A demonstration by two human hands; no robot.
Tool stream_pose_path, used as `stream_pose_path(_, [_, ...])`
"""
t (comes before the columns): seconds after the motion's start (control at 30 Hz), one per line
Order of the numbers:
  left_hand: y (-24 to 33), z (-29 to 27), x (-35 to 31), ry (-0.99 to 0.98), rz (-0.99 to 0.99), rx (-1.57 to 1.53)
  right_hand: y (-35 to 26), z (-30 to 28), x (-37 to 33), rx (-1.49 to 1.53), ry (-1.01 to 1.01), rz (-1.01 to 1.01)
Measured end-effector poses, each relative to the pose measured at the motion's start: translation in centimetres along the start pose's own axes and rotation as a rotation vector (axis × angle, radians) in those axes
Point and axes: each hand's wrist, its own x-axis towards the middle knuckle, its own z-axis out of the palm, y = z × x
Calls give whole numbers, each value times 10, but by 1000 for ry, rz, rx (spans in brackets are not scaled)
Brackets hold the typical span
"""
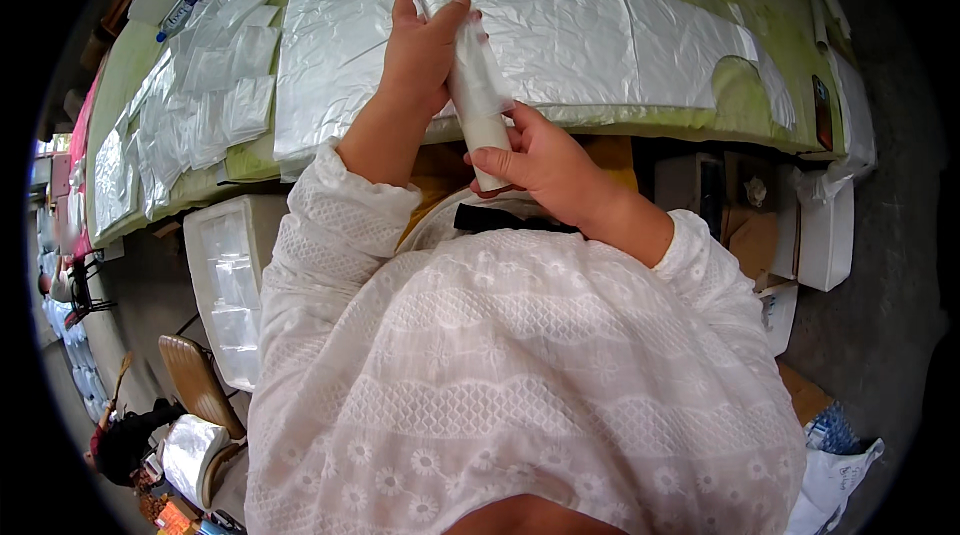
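Observation:
A long whitish roll of clear plastic film (470, 65) points away from me over the near edge of the table. My left hand (418, 47) is closed on its middle, with the thumb laid across it and the index finger stretched upward. Lower down, my right hand (540, 160) wraps round the near end of the roll, thumb on top. A loose flap of film shows on the roll's right side, between my hands. Under the roll, a wide, wrinkled sheet of clear plastic (570, 30) covers the table; the roll's far end runs out of view.
Small flat plastic bags (215, 65) overlap in rows on the green-covered table (250, 160), near a bottle (185, 10). A phone (822, 113) lies at the right edge. Below stand a white bin (232, 285) holding plastic packets and a brown chair (200, 383). Another person (130, 440) is at lower left.

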Motion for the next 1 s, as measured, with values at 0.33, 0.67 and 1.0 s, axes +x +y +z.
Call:
stream_pose_path(0.33, [-7, 2, 83, 137, -7, 121, 6, -49, -51, -154, 49, 175])
stream_pose_path(0.67, [-1, -46, 129, 6, -173, -185, 24, -123, -187, -143, 304, 181])
stream_pose_path(1.0, [7, -14, 37, -111, -373, 314, -26, -135, -67, -1200, 557, -490])
